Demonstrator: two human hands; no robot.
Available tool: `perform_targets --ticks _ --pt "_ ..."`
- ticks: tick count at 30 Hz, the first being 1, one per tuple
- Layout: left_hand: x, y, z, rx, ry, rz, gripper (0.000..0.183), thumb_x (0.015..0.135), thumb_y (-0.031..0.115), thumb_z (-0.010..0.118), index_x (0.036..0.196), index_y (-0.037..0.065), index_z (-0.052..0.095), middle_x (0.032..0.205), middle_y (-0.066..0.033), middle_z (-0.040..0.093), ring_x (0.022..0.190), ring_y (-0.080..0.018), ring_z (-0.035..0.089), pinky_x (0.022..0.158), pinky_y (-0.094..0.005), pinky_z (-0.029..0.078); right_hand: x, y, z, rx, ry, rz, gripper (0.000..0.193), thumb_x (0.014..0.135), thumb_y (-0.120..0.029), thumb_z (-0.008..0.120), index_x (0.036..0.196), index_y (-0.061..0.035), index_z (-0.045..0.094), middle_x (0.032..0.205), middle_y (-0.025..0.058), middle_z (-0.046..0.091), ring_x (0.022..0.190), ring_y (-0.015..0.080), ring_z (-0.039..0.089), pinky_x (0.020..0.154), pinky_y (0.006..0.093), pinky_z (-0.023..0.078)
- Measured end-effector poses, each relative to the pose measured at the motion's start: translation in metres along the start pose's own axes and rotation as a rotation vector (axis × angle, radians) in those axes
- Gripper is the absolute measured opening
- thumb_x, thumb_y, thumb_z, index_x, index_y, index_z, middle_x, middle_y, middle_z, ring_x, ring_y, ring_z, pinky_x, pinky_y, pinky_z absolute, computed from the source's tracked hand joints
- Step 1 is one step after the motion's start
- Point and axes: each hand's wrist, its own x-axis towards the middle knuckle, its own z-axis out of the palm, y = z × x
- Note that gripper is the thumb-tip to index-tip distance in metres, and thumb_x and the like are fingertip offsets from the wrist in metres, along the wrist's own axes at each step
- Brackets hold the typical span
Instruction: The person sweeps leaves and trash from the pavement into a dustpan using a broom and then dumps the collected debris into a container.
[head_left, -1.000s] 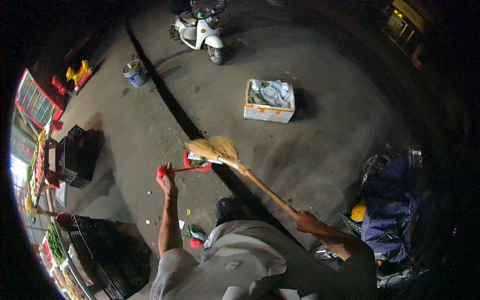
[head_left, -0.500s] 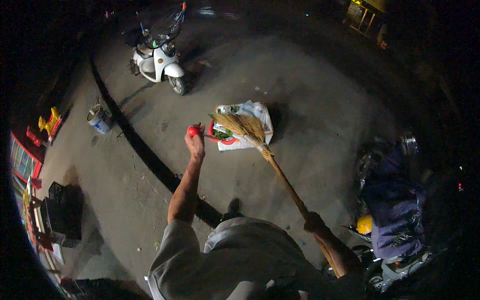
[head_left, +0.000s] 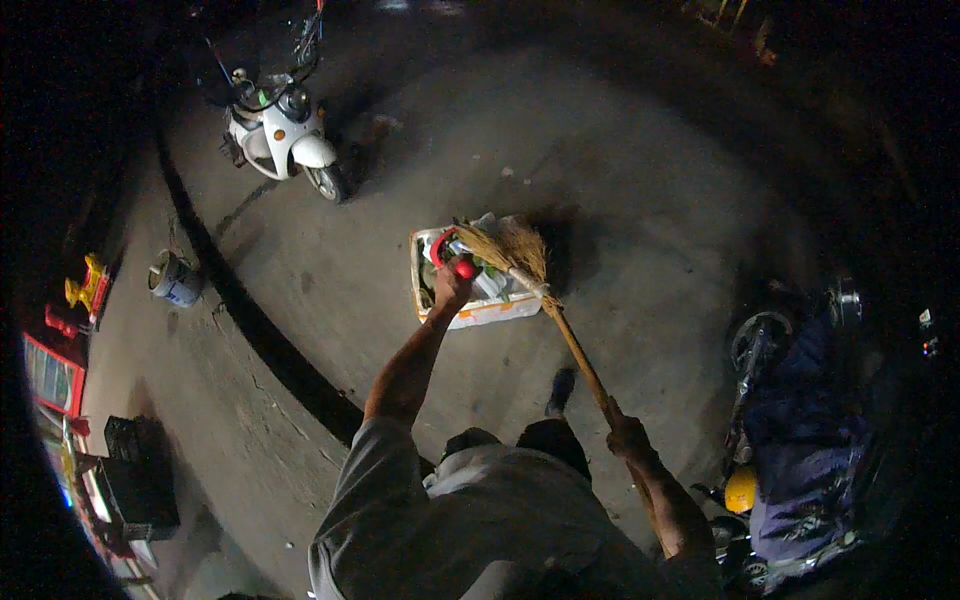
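Observation:
My left hand [head_left: 453, 288] is closed round the handle of what looks like a red dustpan [head_left: 440, 246], its rounded red handle end [head_left: 465, 269] showing at the fist. The pan is tipped over a white foam box [head_left: 492, 312] on the ground, which holds green leaves and pale scraps. Most of the pan is hidden by the hand and the broom. My right hand [head_left: 628, 437] grips the wooden stick of a straw broom [head_left: 570, 335]. Its bristles [head_left: 512, 250] reach over the far right part of the box, beside the dustpan.
A white scooter [head_left: 292, 140] stands at the far left, with a bucket [head_left: 176, 280] nearer. Black crates [head_left: 140, 475] lie at the left. At the right is a parked two-wheeler under a dark blue cover [head_left: 805, 440]. A dark strip [head_left: 265, 335] crosses the paved ground.
My left hand has moved right and over the box, and the dustpan has tipped so the greens in it no longer show. I am closer to the box; the broom stays beside the pan.

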Motion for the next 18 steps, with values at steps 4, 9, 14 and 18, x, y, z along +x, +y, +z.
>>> perform_targets --ticks 4,9,14,18 --pt "-0.003 -0.113 0.021 0.371 -0.164 0.174 0.034 0.096 0.032 0.058 0.103 0.001 0.066 0.097 -0.017 0.069 0.091 -0.0348 0.066 0.082 -0.0426 0.051 0.072 -0.005 -0.066 -0.025 0.101 -0.142 0.019 0.074 -0.011 0.072 0.074 -0.0016 0.056 0.064 0.0117 0.053 0.056 0.0276 0.056 0.05 0.041 0.044" --pt "0.001 -0.135 0.113 0.233 -0.385 -0.131 0.032 0.094 0.035 0.058 0.097 0.004 0.067 0.107 -0.0169 0.066 0.102 -0.0371 0.063 0.099 -0.0471 0.045 0.13 0.08 -0.134 -0.229 0.069 -0.258 0.023 0.068 -0.005 0.067 0.088 0.0019 0.059 0.068 0.0167 0.059 0.06 0.0344 0.06 0.052 0.0428 0.046" --pt "0.007 -0.214 0.164 0.548 -0.411 -0.076 0.022 0.084 0.027 0.064 0.094 0.007 0.066 0.097 -0.0169 0.065 0.098 -0.0381 0.062 0.103 -0.0489 0.043 0.168 0.132 -0.203 -0.044 0.024 -0.208 0.024 0.069 -0.007 0.066 0.091 0.0013 0.059 0.074 0.0182 0.059 0.066 0.036 0.06 0.057 0.0441 0.048" --pt "0.027 -0.204 0.206 0.594 -0.443 -0.172 0.021 0.085 0.018 0.055 0.098 0.008 0.067 0.103 -0.0143 0.066 0.104 -0.0353 0.06 0.104 -0.0468 0.041 0.16 0.034 -0.284 -0.342 -0.013 -0.211 0.015 0.071 -0.008 0.068 0.074 -0.0029 0.055 0.074 0.0151 0.053 0.068 0.0334 0.057 0.06 0.0433 0.047"
